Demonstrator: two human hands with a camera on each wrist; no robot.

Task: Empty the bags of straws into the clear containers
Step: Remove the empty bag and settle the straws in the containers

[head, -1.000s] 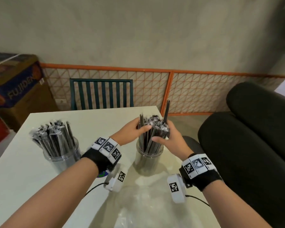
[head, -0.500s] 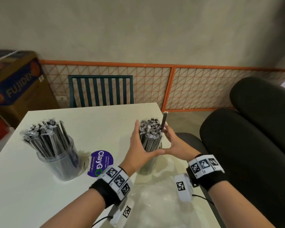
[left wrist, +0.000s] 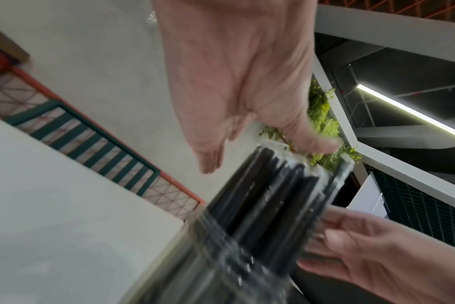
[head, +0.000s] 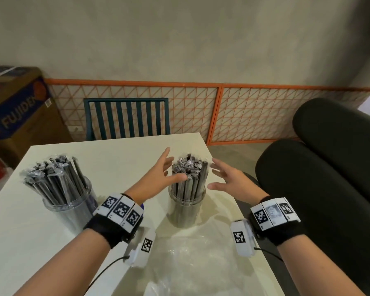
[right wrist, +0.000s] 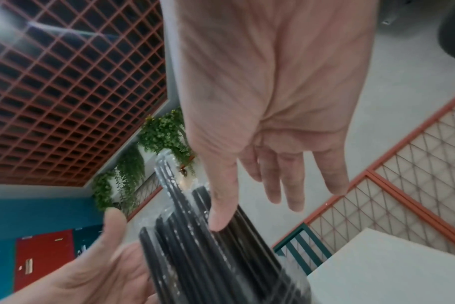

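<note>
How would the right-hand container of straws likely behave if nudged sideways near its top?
The right container is narrow and the straws stand well above its rim, so it is probably top-heavy and apt to tip. It stands near the table edge, so a tip rightward could send it off. The wrapped straws look light and may scatter.

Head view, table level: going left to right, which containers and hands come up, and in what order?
Left container of straws → left hand → right container of straws → right hand. Both hands are open, flanking the right container's bundle.
</note>
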